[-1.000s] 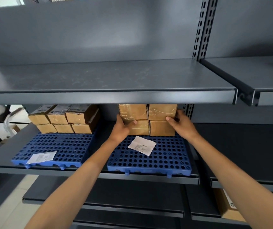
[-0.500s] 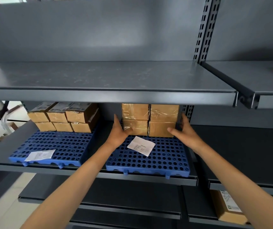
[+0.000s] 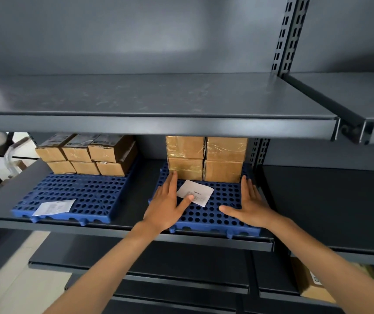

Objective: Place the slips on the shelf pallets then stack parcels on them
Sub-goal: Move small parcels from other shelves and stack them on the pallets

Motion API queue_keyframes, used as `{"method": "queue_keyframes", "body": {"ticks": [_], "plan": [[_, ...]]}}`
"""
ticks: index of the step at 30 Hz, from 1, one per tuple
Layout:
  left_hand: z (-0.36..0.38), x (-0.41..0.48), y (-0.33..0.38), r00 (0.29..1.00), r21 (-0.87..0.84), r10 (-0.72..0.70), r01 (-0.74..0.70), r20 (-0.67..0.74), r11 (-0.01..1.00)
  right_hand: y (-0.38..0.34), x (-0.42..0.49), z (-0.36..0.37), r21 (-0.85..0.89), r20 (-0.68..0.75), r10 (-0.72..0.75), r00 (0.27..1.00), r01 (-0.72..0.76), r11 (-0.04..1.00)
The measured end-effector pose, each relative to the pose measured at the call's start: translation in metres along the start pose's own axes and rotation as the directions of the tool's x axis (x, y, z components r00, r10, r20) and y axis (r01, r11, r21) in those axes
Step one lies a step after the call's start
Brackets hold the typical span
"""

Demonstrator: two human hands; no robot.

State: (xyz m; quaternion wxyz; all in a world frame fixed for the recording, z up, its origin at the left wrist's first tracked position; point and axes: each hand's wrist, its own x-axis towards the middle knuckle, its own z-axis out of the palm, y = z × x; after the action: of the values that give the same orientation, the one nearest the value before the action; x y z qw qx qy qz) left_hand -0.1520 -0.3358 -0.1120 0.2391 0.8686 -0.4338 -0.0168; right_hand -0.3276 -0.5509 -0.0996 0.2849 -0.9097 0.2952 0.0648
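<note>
Both hands have drawn back off the wrapped parcels (image 3: 206, 158) since a second ago. Left hand (image 3: 166, 206) lies flat and open on the right blue pallet (image 3: 215, 211), holding nothing, its thumb tip resting on the slip (image 3: 196, 192) at the pallet's centre. Right hand (image 3: 248, 206), at 3 o'clock from the slip, is spread wide and empty. Four wrapped parcels stand stacked two high at the pallet's 12 o'clock edge. Left blue pallet (image 3: 79, 196) carries six parcels (image 3: 86, 155) at 12 o'clock and a second slip (image 3: 54, 207) near 7 o'clock
</note>
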Motion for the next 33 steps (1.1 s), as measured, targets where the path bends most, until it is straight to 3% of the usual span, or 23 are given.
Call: {"method": "queue_keyframes", "body": {"ticks": [4,7,9,11,14,16,20,27,30,32,33], "plan": [[-0.002,0.000,-0.001,0.999,-0.055,0.024,-0.026,-0.029,0.998,0.003,-0.002,0.002,-0.015,-0.064,-0.023,0.998,0.022,1.000],[-0.004,0.000,0.001,0.995,-0.103,0.038,-0.047,-0.089,0.994,-0.001,-0.002,0.005,-0.043,-0.187,-0.077,0.979,0.070,0.997],[-0.006,0.003,0.004,0.990,-0.197,-0.012,-0.016,-0.139,0.980,-0.010,0.000,0.005,0.027,-0.274,-0.085,0.958,0.096,0.995],[-0.013,0.012,0.008,0.980,-0.408,-0.131,0.060,-0.150,0.911,-0.019,0.003,0.002,0.215,-0.343,-0.059,0.937,0.139,0.967],[-0.031,0.032,0.014,0.965,-0.677,-0.238,0.104,-0.107,0.729,-0.031,0.008,-0.010,0.529,-0.388,-0.040,0.921,0.258,0.808],[-0.041,0.047,0.017,0.966,-0.756,-0.237,0.078,-0.104,0.650,-0.035,0.012,-0.019,0.605,-0.442,-0.026,0.897,0.319,0.730],[-0.049,0.072,0.025,0.966,-0.812,-0.252,0.099,-0.060,0.575,-0.039,0.024,-0.033,0.626,-0.466,-0.006,0.885,0.335,0.705],[-0.046,0.070,0.027,0.962,-0.800,-0.266,0.109,-0.065,0.590,-0.027,0.016,-0.038,0.634,-0.399,-0.056,0.915,0.319,0.705],[-0.040,0.043,0.022,0.885,-0.679,-0.350,0.055,-0.306,0.732,-0.025,-0.007,-0.024,0.534,-0.609,0.047,0.791,0.366,0.762],[-0.029,0.020,0.022,0.862,-0.512,-0.214,-0.061,-0.459,0.857,-0.028,-0.023,-0.007,0.373,-0.726,-0.048,0.686,0.451,0.811],[-0.026,0.011,0.024,0.892,-0.454,-0.111,-0.113,-0.439,0.884,-0.032,-0.028,0.000,0.277,-0.729,-0.143,0.670,0.479,0.833]]}}
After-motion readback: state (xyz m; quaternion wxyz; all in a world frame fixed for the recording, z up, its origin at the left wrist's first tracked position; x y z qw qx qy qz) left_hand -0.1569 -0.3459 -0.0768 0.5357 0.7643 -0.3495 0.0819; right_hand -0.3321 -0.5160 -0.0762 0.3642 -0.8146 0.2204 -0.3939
